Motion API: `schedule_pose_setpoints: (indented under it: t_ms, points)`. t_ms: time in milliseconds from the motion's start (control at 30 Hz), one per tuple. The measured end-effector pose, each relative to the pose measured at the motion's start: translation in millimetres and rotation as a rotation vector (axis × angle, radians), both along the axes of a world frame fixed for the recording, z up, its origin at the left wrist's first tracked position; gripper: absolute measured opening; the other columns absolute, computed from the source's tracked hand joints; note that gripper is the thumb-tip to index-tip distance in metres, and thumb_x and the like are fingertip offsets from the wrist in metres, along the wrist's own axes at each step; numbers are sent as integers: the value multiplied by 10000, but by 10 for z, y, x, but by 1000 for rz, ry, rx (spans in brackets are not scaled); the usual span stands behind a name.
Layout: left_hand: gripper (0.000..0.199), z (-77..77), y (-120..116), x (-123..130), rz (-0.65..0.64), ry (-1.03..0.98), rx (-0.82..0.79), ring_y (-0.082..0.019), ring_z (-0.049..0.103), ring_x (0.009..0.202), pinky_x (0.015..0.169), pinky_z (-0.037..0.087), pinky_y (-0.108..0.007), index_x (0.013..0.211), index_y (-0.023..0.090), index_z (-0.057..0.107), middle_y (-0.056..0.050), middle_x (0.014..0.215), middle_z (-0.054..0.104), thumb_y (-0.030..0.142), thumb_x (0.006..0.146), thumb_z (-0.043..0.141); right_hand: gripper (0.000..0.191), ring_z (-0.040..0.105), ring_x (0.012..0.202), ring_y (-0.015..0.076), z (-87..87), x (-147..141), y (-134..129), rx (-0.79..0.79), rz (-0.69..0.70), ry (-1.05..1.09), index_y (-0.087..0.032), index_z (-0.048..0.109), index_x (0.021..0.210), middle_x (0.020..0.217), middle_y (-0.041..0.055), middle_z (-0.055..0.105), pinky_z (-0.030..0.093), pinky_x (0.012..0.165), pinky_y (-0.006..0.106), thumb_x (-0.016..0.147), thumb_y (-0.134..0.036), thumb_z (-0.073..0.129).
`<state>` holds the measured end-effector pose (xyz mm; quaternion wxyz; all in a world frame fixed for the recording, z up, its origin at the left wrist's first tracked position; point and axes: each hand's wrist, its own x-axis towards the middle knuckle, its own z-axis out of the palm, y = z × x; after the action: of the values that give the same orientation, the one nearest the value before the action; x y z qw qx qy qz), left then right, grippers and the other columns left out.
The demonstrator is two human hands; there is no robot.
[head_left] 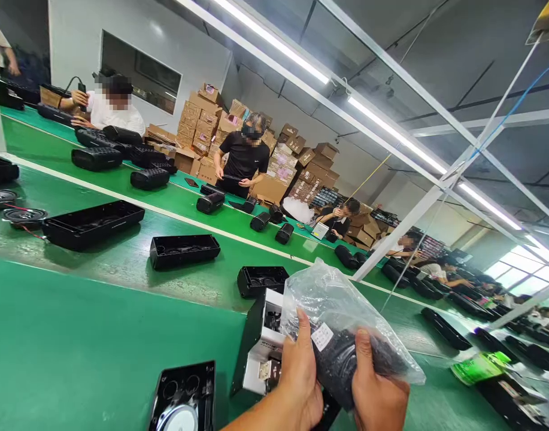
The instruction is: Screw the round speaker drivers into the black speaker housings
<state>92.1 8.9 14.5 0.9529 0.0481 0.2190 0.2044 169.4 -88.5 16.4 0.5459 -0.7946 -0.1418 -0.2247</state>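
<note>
Green, smooth conveyor belt [99,323] carries matte black plastic speaker shells [184,250]. Left hand [301,377] and right hand [377,392] both grip a crinkled clear plastic bag of small black parts [341,323], low centre above the belt; its white label [322,336] is unreadable.

Colours on record: green, black, clear, white.

The surface [99,335] is green, crossed by thin white lines. The bag [341,311] in my left hand [301,377] and right hand [377,395] is clear plastic, its contents black, its small label [321,336] white with dark print. The housings [92,222] on the surface are black. The box [263,344] beside my left hand is black outside, white inside. The cartons [202,117] stacked behind are brown. The packet [478,366] at right is green.
</note>
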Motion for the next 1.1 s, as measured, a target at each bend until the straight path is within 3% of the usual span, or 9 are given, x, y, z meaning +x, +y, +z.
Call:
schedule_pose_setpoints:
  t_ms: [133,300,467,700,900,1100]
  points:
    - [781,-4,47,15,-27,-12,-39,-370,860,1110,995,695,-481,1461,163,686,-213,1337,834,697,917,857,1107,695,1335,535,98,-34,45,-16,-37,73,-136,853,1008,1199,269,814,608,1118,573,625,-1158,669]
    - [755,68,110,-16,-68,-47,-60,-381,867,1075,996,694,-528,1447,142,696,-235,1284,845,735,982,747,1192,672,1355,553,176,-126,138,-13,-37,91,-167,860,977,1204,252,819,485,1225,640,536,-1239,583]
    - [712,171,139,-52,-97,-89,-78,-367,867,1087,1035,687,-544,1404,115,723,-227,1199,867,733,1074,595,1172,725,1281,511,230,-181,200,13,20,39,-161,859,1009,1171,212,835,544,1153,557,566,-1219,614]
    - [803,205,182,-87,-162,-173,-126,-385,867,1100,1054,683,-559,1395,97,739,-227,1196,873,799,1073,517,1007,779,1200,422,193,-214,198,-1,64,-65,-159,861,1082,1185,180,837,668,952,423,733,-1092,720]
    - [839,206,209,-89,-204,-200,-148,-394,862,1123,1087,668,-585,1398,95,735,-222,1174,880,830,1060,516,772,843,957,361,115,-17,92,-37,151,-178,-148,888,1043,1127,175,849,704,665,304,800,-881,881]
    - [815,253,206,-113,-238,-234,-174,-398,842,1198,1148,634,-594,1415,108,735,-213,1221,875,801,1101,443,571,852,899,306,67,25,63,-14,195,-298,-167,863,1074,1089,131,856,686,650,219,898,-708,919]
